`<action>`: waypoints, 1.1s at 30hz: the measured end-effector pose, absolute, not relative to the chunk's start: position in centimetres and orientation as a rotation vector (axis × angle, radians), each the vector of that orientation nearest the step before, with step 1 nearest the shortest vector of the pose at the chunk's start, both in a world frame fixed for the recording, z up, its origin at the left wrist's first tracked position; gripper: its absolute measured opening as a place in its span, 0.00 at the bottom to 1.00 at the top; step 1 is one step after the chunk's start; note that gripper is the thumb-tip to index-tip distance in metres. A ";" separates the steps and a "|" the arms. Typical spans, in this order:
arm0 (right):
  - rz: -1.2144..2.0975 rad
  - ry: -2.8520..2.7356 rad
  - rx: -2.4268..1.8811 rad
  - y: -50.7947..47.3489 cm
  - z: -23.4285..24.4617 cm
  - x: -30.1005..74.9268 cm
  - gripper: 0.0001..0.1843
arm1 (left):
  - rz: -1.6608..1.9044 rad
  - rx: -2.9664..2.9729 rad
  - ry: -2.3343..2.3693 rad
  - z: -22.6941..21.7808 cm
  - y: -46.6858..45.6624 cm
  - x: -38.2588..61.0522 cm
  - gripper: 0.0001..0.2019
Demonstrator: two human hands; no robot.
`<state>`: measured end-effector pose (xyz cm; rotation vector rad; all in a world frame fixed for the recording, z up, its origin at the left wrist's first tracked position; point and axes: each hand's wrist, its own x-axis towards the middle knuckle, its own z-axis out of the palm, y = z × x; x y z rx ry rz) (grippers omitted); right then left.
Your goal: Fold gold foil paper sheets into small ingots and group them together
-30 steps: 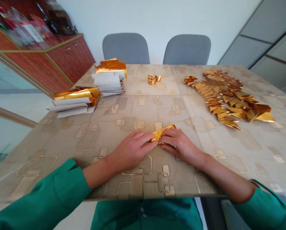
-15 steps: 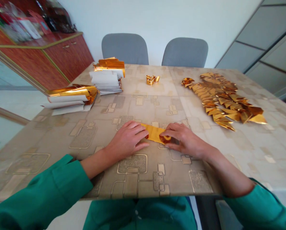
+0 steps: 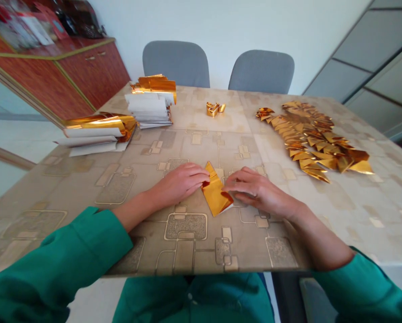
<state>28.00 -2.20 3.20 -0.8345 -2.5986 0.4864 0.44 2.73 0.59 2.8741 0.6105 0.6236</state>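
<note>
Foil strip: one gold foil strip (image 3: 215, 190) on the table (image 3: 194, 148), lying flat right between the hands and angled, a folded flap on top, a sliver of white underside showing at its lower corner.

Left hand: the left hand (image 3: 179, 183) sits low, its fingers (image 3: 199, 176) right up against the strip's left edge.

Right hand: the right hand (image 3: 255, 190) comes in from the other side, fingers (image 3: 229, 185) slightly spread, tips at the strip's right edge. Touching or truly pinching? Can't tell from here.

Risk: that glossy surface looks slippery, so uneven pressure could skid the strip and knock the fold crooked; foil this thin could also crease or tear.

Count: two hands, one strip in play, two white-and-gold paper stacks (image 3: 150, 105) (image 3: 100, 134), one small curled foil piece (image 3: 213, 109), two grey chairs (image 3: 176, 63) (image 3: 261, 72).

Triangles: gold foil triangles (image 3: 308, 143) in a long overlapping band, dozens of them, too tightly packed for an exact count.
</note>
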 end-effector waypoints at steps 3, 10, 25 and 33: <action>0.442 -2.621 -0.751 -2.5 3.0 26.7 0.11 | 0.613 2.856 0.589 0.6 3.0 0.7 0.13; 0.510 -2.509 -0.737 -3.0 1.7 24.6 0.08 | 0.654 2.899 0.567 0.7 2.9 1.1 0.12; 0.595 -2.391 -0.970 -3.9 1.2 23.4 0.05 | 0.381 2.644 1.143 2.3 -4.5 0.1 0.08; 0.532 -2.374 -1.217 -3.3 1.3 22.0 0.08 | 0.469 2.586 1.285 1.8 -4.4 0.0 0.06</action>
